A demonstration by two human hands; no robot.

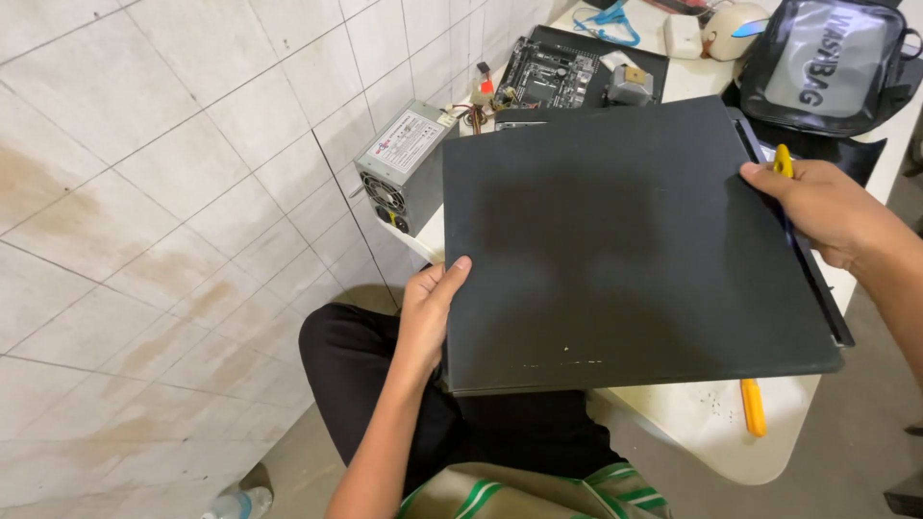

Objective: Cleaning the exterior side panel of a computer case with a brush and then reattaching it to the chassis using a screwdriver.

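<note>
Both hands grip the black panel [635, 240] flat over the desk [711, 423]: left hand [428, 312] near edge, right hand [817, 207] far-right edge (apparently also pinching a yellow tool [784, 160]).

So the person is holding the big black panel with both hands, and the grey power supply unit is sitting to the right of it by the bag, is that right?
Not quite. The left hand and right hand do hold the black panel, but the grey power supply unit sits at its left, beside the tiled wall, not by the bag. The head view shows this.

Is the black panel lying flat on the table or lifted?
Lifted: the left hand and right hand hold the black panel by opposite edges, overhanging the table.
</note>
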